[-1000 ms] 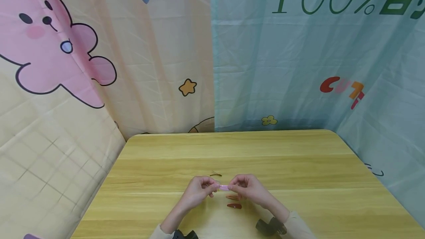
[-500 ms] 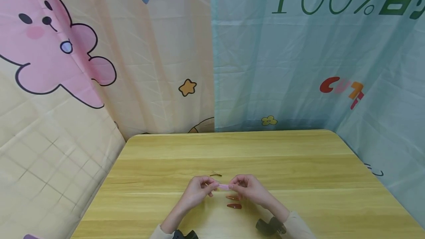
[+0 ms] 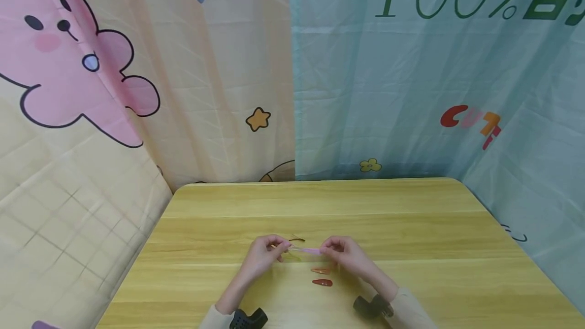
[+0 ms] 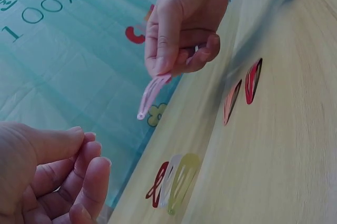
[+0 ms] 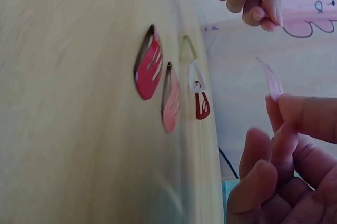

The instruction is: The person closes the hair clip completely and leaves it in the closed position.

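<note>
Your left hand has drawn off the pink hair clip; its thumb and fingertip press together, apparently on nothing. Your right hand alone pinches the clip, above the table: likely released from two-handed handling.

Counts one pink hair clip, one bright red clip, one salmon clip, one dark red clip, one white clip and one yellow-green clip, six in all; adds one left hand and one right hand, two altogether; two pale sleeves; two black wrist devices; one wooden table.
</note>
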A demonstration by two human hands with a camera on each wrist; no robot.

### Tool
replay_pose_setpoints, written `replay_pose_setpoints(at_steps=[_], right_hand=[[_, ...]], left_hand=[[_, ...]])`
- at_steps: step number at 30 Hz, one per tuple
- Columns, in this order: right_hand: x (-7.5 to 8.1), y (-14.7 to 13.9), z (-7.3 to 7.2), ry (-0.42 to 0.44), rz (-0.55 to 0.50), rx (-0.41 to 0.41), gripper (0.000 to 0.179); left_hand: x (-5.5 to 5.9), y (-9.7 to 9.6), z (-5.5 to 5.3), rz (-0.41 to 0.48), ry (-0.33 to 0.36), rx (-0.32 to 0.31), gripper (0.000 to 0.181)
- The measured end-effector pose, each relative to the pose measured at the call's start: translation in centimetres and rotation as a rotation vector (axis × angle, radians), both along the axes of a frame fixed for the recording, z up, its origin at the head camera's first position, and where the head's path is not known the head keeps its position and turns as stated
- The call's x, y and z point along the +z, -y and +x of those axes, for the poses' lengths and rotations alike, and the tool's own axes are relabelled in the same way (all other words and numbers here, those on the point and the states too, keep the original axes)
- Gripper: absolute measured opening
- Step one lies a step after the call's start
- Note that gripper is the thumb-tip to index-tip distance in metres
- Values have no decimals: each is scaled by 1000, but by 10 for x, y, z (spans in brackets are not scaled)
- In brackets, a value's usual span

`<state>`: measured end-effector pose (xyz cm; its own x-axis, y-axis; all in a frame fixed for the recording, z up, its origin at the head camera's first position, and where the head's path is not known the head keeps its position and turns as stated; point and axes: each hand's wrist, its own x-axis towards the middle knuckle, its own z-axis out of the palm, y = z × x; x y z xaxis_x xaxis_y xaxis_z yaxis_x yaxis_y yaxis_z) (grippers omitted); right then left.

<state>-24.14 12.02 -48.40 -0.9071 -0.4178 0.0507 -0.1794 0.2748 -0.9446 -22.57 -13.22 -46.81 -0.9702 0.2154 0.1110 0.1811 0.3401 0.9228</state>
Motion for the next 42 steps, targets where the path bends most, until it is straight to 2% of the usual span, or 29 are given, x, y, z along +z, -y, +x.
replay_pose_setpoints(at_steps=[13,17,26,32,42], right_hand=[[-13,-2,-4,-82,150,-21,14],[-14,-3,-4,-122,210,-21,12],[-17,-5,-5,-211,313,-43,9],[-20,-6,-6,-204,321,-44,7],[-19,-11,-8,-157,310,-32,9]], left_hand=[[-15,8,-7,-27,19,26,23],[-21,8,-8,-69,15,44,17],[-30,7,-9,-184,-48,73,10],[-34,5,-9,-247,-81,97,8],[-35,4,-8,-283,-117,91,8]])
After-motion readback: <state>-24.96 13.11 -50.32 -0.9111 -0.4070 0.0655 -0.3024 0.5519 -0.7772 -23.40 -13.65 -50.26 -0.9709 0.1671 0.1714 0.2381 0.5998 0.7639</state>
